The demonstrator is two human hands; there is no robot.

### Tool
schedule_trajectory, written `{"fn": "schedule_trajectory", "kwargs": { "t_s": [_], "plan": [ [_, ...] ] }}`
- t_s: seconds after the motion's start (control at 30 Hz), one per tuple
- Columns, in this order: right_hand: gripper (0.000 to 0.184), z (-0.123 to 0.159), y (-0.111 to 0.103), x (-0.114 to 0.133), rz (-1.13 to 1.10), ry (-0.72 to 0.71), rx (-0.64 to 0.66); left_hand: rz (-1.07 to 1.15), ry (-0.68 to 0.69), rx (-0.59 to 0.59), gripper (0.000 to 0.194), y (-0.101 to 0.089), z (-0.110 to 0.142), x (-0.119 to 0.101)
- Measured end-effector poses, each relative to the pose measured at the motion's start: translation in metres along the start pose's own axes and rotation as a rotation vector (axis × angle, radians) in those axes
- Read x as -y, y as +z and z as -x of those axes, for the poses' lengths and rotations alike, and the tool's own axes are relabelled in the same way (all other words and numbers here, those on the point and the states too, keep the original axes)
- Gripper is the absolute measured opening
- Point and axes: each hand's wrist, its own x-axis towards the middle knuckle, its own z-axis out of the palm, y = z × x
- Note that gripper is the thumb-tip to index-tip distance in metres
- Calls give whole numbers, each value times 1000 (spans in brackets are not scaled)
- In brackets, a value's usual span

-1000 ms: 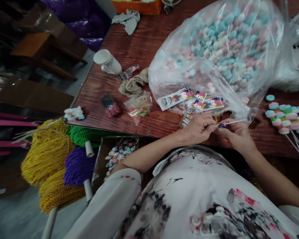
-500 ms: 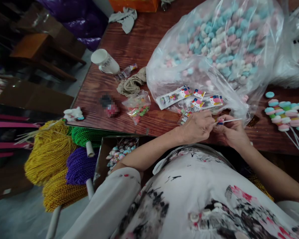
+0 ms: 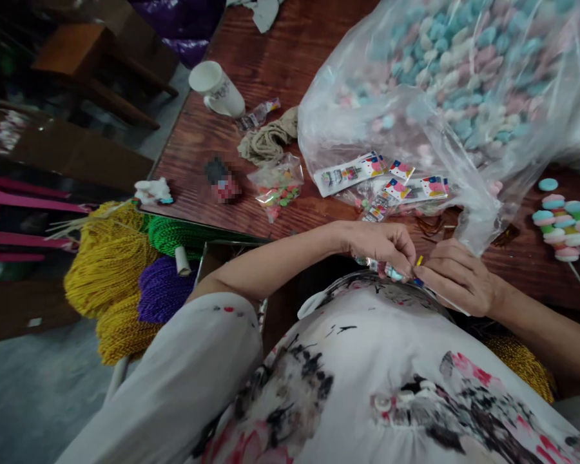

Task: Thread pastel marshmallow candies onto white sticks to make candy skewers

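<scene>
1. Head view: we see the person's left hand [image 3: 381, 246] and right hand [image 3: 457, 277] close together at the table [image 3: 314, 222] edge, just in front of the shirt.
2. Between them is a wrapped candy stick [image 3: 393, 272]; we see its pale blue part below the left hand, and a thin white stick comes out beneath the right hand.
3. The left fingers are pinched together at the wrapped part; the right fingers are clamped around the stick end, beside a small yellow strip [image 3: 419, 261]. Their exact contact is partly hidden from us.
4. Beyond the hands, we find printed wrappers [image 3: 350, 174] lying against a big clear bag [image 3: 396, 122] filled with pink, blue and white candies.
5. To the right lie several candy skewers [image 3: 568, 225], with a round blue candy [image 3: 548, 184] near them.
6. To the left we see a small bag of candies [image 3: 279, 187], a beige cloth [image 3: 268, 140] and a white mug [image 3: 225, 93].
7. Below the table's left corner hang yellow cords [image 3: 96, 264], green cords [image 3: 171, 233] and purple cords [image 3: 164, 290].
</scene>
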Motion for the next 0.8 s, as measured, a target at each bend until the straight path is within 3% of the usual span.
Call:
{"fn": "schedule_trajectory", "kwargs": {
  "t_s": [0.3,0.4,0.53,0.7,0.8],
  "plan": [
    [13,-9,-6,5,10,-20,44,60,-37,157,25,5,-6,2],
    [17,-6,-5,4,-35,10,10,105,-29,197,34,8,-7,4],
    [17,3,-5,5,-108,13,56,148,-10,238,41,12,-8,9],
    [17,0,-4,8,-125,9,88,146,17,181,44,15,-10,14],
    [13,-13,-5,10,-85,1,91,40,30,137,39,0,-5,12]
  ]
}}
